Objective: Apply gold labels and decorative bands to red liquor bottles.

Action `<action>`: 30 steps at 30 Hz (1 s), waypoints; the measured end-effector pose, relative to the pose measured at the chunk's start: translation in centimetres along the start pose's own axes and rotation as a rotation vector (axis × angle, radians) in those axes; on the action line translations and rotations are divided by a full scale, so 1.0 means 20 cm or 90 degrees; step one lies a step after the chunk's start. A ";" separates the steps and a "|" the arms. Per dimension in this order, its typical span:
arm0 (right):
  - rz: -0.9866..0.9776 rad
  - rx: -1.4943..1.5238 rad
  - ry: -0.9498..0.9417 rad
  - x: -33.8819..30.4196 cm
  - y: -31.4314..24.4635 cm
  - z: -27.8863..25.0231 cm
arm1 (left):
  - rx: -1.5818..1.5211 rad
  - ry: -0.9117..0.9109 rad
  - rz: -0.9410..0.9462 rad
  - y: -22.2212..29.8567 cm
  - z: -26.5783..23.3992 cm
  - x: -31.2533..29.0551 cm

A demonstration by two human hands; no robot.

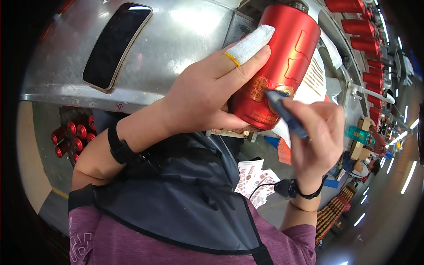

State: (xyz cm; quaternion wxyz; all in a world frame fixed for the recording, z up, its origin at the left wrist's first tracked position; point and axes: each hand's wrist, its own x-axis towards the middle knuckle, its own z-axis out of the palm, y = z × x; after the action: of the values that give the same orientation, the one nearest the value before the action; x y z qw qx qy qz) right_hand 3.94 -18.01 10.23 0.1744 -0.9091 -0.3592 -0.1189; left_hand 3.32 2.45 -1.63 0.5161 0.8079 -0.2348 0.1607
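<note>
My left hand (207,86) is wrapped round a red metallic bottle (289,53) with raised outlines and gold print near its base. The bottle is tilted, its dark neck at the top of the view. A white cloth finger sleeve (251,45) with a yellow edge covers one finger of that hand. Pinched in my right hand (316,137) is a dark blue pointed tool (287,112), pen-like in shape. Its tip is at the gold print, on or just above the surface; I cannot tell whether it touches.
A phone (115,46) lies on the metal worktop (176,39) at the left. Several red bottles (357,27) line the right side, and red cylinders (78,132) sit below the worktop's edge at left. Printed sheets (258,181) lie lower down. A person (366,168) is far right.
</note>
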 end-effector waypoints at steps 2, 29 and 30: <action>-0.051 0.013 -0.029 -0.04 -0.01 0.00 | 0.007 0.011 0.035 -0.01 0.00 0.02; -0.097 -0.032 -0.043 -0.01 -0.02 -0.02 | 0.072 0.023 0.080 -0.01 0.00 0.04; -0.071 -0.043 -0.065 0.00 -0.02 -0.04 | 0.058 0.016 0.077 -0.01 0.00 0.04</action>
State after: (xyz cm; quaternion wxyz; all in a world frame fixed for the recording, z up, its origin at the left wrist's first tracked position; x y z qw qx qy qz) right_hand 3.58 -17.97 11.17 0.1184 -0.8978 -0.4135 -0.0942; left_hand 4.03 2.33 -1.41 0.4711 0.8129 -0.2690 0.2120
